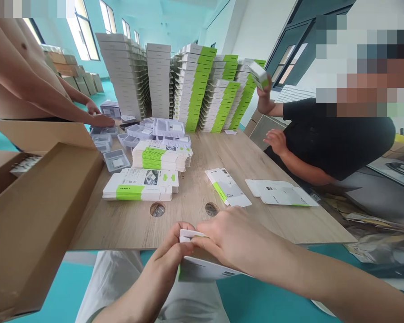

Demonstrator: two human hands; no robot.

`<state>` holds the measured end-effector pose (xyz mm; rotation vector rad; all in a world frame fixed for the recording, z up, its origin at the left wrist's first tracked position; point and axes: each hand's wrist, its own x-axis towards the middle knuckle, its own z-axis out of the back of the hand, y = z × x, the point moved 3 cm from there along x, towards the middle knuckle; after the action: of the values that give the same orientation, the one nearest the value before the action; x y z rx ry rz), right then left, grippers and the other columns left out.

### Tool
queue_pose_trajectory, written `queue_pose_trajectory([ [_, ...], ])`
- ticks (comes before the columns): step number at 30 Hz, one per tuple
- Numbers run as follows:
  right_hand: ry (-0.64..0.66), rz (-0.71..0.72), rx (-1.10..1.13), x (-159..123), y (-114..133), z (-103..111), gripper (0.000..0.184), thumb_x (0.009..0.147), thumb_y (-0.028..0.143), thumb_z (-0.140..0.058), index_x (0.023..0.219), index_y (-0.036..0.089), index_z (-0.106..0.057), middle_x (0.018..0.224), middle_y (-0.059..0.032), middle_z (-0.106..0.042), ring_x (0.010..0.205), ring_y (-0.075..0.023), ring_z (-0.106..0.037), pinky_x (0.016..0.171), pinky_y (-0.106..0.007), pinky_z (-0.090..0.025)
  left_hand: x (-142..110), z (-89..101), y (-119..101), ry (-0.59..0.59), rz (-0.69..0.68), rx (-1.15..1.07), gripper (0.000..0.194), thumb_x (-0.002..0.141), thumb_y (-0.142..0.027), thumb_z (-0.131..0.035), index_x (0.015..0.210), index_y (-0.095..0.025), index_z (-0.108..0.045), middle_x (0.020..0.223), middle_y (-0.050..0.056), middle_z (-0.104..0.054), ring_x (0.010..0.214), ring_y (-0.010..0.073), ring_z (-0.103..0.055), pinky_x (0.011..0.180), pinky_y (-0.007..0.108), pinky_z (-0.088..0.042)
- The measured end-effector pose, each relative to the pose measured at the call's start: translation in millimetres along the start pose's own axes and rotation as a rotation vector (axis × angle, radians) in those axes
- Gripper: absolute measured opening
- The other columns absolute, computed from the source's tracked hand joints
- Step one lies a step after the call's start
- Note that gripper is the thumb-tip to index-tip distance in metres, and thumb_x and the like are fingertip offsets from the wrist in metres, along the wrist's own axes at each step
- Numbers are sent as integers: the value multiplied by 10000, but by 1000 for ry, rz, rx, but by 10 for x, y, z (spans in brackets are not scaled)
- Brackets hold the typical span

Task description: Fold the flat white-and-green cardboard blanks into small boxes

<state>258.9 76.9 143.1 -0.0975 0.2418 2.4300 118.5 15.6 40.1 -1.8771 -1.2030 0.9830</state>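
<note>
My left hand (168,255) and my right hand (229,240) both pinch a small white and green carton (202,268) at the near edge of the wooden table (256,161). The fingers of each hand are closed on its top flap (186,235). Flat unfolded cartons lie just beyond: a stack (139,185) to the left, a single one (227,187) ahead and another (281,193) to the right.
A big open cardboard box (30,215) stands at the left. Tall stacks of finished cartons (202,85) and plastic trays (161,130) fill the far end. One person at the left reaches over the trays; another at the right holds up a box (258,74).
</note>
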Motion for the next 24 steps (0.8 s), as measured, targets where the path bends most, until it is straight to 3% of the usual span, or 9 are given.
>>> queue_pose_trajectory([
  [3, -168, 103, -105, 4, 57, 108, 311, 1060, 256, -530, 810, 199, -707, 622, 10, -656, 503, -141, -413, 543, -333, -183, 5, -11, -226, -44, -201, 221, 175, 1039, -418, -543, 1142, -283, -584, 965, -6, -596, 893, 183, -526, 834, 272, -460],
  [6, -299, 98, -127, 67, 31, 166, 285, 1053, 233, -572, 796, 191, -687, 634, 12, -630, 561, -149, -498, 557, -326, -225, 71, 44, -392, -71, -381, 373, 208, 1081, -428, -489, 1196, -278, -574, 1151, 34, -628, 991, 185, -583, 883, 262, -485],
  [10, -269, -25, 30, 199, -103, 110, 337, 990, 213, -716, 670, 191, -611, 595, 61, -515, 557, -116, -475, 568, -268, -296, 264, 172, -494, -9, -358, 529, 242, 1079, -429, -473, 1209, -275, -605, 1215, 50, -662, 1123, 204, -616, 973, 289, -495],
  [13, -254, -67, 55, 247, -163, 81, 318, 975, 124, -694, 673, 186, -616, 647, 42, -545, 637, -136, -542, 624, -261, -352, 356, 188, -599, 24, -328, 715, 312, 995, -441, -616, 1250, -266, -663, 1263, 59, -735, 1165, 239, -663, 989, 323, -508],
  [16, -250, -165, 126, 232, -205, 137, 213, 968, 112, -684, 769, 189, -670, 802, -4, -673, 742, -162, -631, 649, -259, -390, 389, 129, -676, -35, -369, 904, 321, 974, -410, -608, 1222, -267, -754, 1090, 35, -833, 973, 239, -751, 892, 327, -534],
  [18, -235, -322, 196, 194, -243, 201, 74, 919, 188, -774, 931, 201, -702, 885, -16, -721, 766, -179, -660, 620, -254, -395, 404, 85, -658, -89, -447, 1016, 339, 1015, -377, -520, 1175, -274, -801, 931, 19, -848, 810, 220, -759, 774, 305, -530],
  [20, -190, -502, 193, 151, -275, 244, 207, 881, 271, -828, 1016, 198, -689, 837, -15, -720, 725, -195, -654, 570, -259, -368, 422, 65, -600, -184, -566, 1106, 352, 1024, -339, -502, 1145, -273, -826, 839, 17, -840, 716, 203, -740, 684, 278, -501],
  [22, -135, -617, 102, 127, -286, 254, 162, 910, 298, -793, 922, 196, -668, 708, -2, -670, 664, -202, -625, 532, -270, -314, 442, 69, -533, -303, -674, 1156, 336, 1005, -306, -529, 1120, -258, -840, 745, 15, -814, 608, 180, -693, 610, 257, -462],
  [24, -127, -640, 1, 125, -278, 238, 202, 953, 279, -735, 806, 209, -616, 636, 9, -619, 627, -197, -597, 520, -280, -267, 462, 73, -492, -378, -719, 1174, 327, 989, -290, -547, 1103, -239, -849, 646, 4, -762, 517, 155, -621, 551, 240, -416],
])
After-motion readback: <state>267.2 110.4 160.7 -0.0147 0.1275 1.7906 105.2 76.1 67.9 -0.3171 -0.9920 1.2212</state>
